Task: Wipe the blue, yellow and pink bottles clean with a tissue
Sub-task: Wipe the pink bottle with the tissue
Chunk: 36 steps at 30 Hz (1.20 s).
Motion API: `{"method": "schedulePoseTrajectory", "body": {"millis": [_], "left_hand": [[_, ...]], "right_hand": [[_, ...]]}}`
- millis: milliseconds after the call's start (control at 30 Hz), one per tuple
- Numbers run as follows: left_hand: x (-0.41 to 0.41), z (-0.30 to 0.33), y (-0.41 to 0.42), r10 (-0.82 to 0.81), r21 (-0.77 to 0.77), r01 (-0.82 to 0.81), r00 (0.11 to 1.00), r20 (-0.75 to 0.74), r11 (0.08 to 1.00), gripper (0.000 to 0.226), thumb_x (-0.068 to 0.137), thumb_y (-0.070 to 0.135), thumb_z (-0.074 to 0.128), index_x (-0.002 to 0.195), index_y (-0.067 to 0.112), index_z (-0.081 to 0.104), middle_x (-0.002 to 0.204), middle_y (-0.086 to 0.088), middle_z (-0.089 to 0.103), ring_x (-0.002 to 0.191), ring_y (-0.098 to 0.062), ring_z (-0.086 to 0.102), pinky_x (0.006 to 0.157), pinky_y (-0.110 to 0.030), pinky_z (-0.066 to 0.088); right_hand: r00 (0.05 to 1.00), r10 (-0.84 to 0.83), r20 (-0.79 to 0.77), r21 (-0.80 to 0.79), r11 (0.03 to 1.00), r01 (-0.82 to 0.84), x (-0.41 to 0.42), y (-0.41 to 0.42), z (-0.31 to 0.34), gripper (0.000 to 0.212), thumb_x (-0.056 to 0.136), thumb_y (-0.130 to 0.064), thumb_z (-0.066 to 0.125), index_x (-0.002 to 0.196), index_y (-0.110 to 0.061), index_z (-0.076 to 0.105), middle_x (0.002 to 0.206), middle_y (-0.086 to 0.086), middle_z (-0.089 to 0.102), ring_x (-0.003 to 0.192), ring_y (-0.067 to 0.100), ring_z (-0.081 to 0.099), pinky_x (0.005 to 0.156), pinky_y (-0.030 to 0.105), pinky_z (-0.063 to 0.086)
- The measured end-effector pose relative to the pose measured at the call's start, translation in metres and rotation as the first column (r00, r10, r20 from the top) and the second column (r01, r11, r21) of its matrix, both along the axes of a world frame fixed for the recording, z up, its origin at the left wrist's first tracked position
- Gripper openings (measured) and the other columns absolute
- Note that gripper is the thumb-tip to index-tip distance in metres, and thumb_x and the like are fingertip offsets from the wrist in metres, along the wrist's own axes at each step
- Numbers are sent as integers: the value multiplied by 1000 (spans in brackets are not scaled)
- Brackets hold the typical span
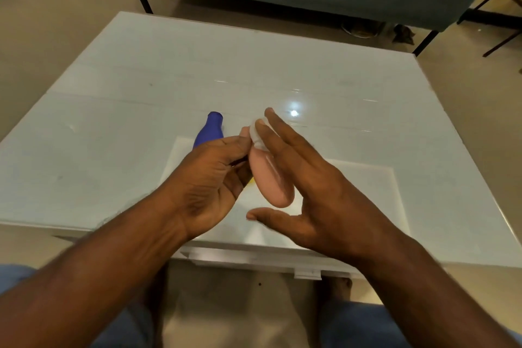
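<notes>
1. Right hand [308, 178] – fingers [279, 133] straight and extended, pressing a small white tissue [258, 135] against the neck of the pink bottle [271, 175]; thumb held apart below.
2. Left hand [209, 178] – fingers curled, gripping the pink bottle from the left, above the worktop [141, 79].
3. Blue bottle [210, 131] lies on the worktop behind the left hand.
4. Yellow bottle [250, 181] – only a sliver visible under the left hand.
5. Both forearms reach forward from the near edge.

— What's in front of me?
— My glossy white table [282, 70], a lamp's glare on its top.
— And on it?
— The blue bottle [210, 131] lying on its side, beside a pale mat [367, 192].
</notes>
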<state>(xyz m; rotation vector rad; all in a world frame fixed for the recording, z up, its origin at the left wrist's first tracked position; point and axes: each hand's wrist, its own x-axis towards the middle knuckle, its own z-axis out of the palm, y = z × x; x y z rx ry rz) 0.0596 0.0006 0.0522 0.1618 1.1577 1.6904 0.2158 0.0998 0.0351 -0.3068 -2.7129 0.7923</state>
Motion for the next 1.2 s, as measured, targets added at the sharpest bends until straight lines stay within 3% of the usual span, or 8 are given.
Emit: {"method": "schedulePoseTrajectory", "body": {"millis": [200,333,433,567,733,833,1000,1200], "left_hand": [[-8,-3,-2,45,3,-46,989,142,999,56,103,14,53,156,9,37,125,-17,72,109,-28,74,86,-36,62],[-5,-2,-2,54,-23,-52,991,119,998,55,103,19,52,155,9,37,126,-17,72,107,-31,75,86,-38,62],[-5,0,-1,57,-22,-56,996,61,998,46,103,18,52,147,5,49,122,-16,74,102,-24,76,86,-35,62],[0,-1,-3,15,16,-14,999,-49,1000,52,100,14,53,151,9,44,131,-8,70,107,-19,75,92,-33,59],[-11,-5,-3,62,35,-64,997,45,997,61,97,19,57,153,6,40,136,-14,66,114,-25,72,91,-32,60],[-14,-4,-5,-33,16,34,996,-77,999,73,82,30,61,150,8,45,128,-12,72,108,-23,74,87,-31,62],[-8,-10,-10,-288,-125,261,900,-328,957,40,87,39,52,117,20,70,109,0,79,104,-18,75,90,-30,61],[1,-12,-8,-219,-62,213,967,-132,975,22,90,26,57,104,18,71,102,-5,81,96,-22,78,82,-31,63]], "right_hand": [[957,-75,-280,297,941,161,0,-4,1,56,94,-33,81,143,-8,66,149,11,64,130,26,70,92,43,66],[930,-92,-356,373,899,231,1,-4,2,44,91,-33,86,125,-6,77,128,13,77,112,31,78,80,46,67],[953,-114,-280,300,933,199,1,-6,0,61,95,-36,79,146,-6,63,151,12,63,133,26,67,97,41,64],[991,-123,-50,180,975,130,0,-8,-8,87,102,-46,60,170,-15,15,178,0,20,158,13,35,118,14,38],[947,-164,-278,295,923,246,-1,-6,0,53,92,-44,80,129,-7,73,128,8,77,109,25,76,82,40,66],[958,-166,-233,186,960,211,-1,-7,6,51,94,-62,71,110,-14,73,106,-2,71,88,18,68,70,36,58],[943,-256,-212,-62,967,248,-3,-8,5,37,99,-55,63,88,-22,72,82,-16,66,74,7,64,67,16,52],[888,-445,-117,-511,794,331,-6,-5,6,14,100,-28,73,112,-28,68,79,-5,67,71,17,68,63,23,59]]}}
